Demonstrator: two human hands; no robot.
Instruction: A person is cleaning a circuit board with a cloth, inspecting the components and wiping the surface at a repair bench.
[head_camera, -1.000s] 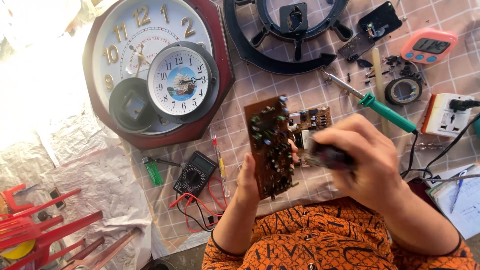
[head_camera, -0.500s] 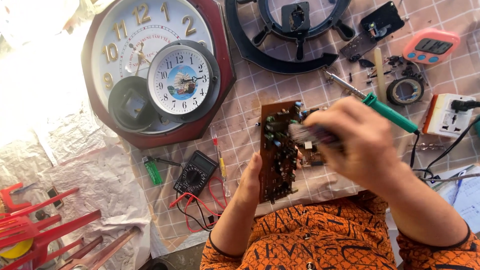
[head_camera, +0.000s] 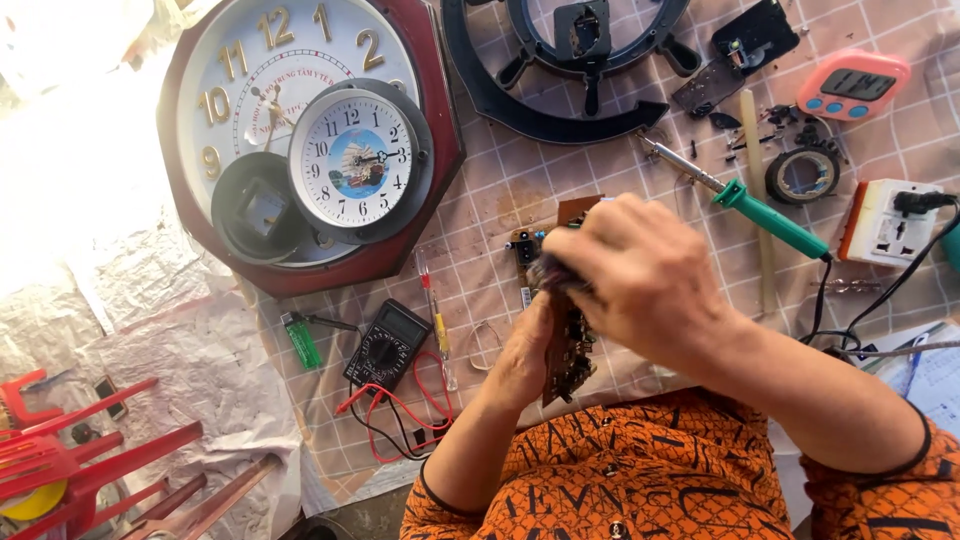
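Left hand (head_camera: 522, 350) clasped round the edge of a brown circuit board (head_camera: 566, 345), held on edge just above the checked surface (head_camera: 500, 190). Right hand (head_camera: 645, 280) over the board's top, fingers (head_camera: 600, 235) closed on a dark tool (head_camera: 548, 272); kind unclear. Just right, a green-handled soldering iron (head_camera: 745, 203), a tape roll (head_camera: 803, 175) and a socket block (head_camera: 890, 222). Left, a black multimeter (head_camera: 387, 345), a small screwdriver (head_camera: 436, 325) and a green lighter (head_camera: 301, 342). Beyond, a small clock (head_camera: 352, 170) lying on a big red-framed one (head_camera: 300, 60).
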